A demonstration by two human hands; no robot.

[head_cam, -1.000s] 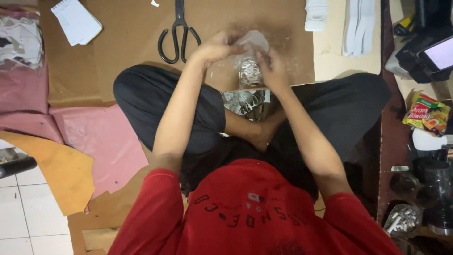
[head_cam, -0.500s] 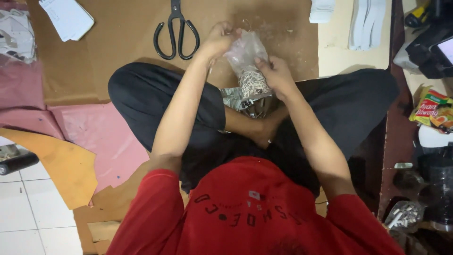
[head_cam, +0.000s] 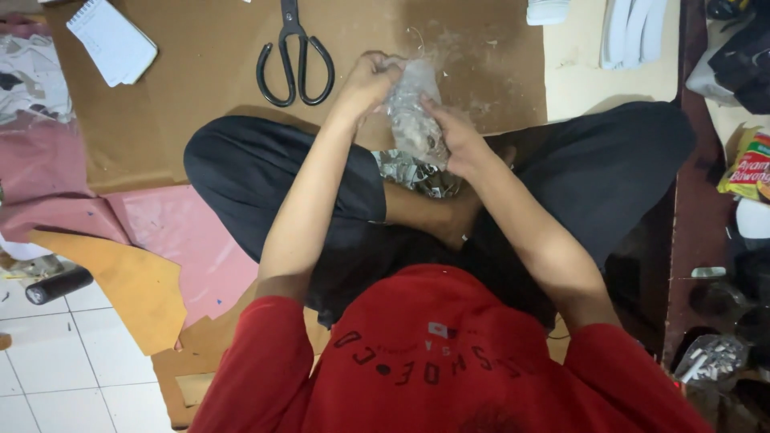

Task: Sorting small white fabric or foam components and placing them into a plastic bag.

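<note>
— What's the floor like?
— Brown cardboard sheet over pink sheets and white tiles, with the person sitting cross-legged on it.
— Nearest the body?
— A heap of silvery scraps in the lap, just under the hands.
— And the hands?
— Both are closed on a clear plastic bag of silvery bits, held above the lap. The left hand pinches its upper end; the right hand grips its lower side (fingers curled).
— Beyond?
— Black scissors lie near the left hand, and a white notepad lies farther left.
</note>
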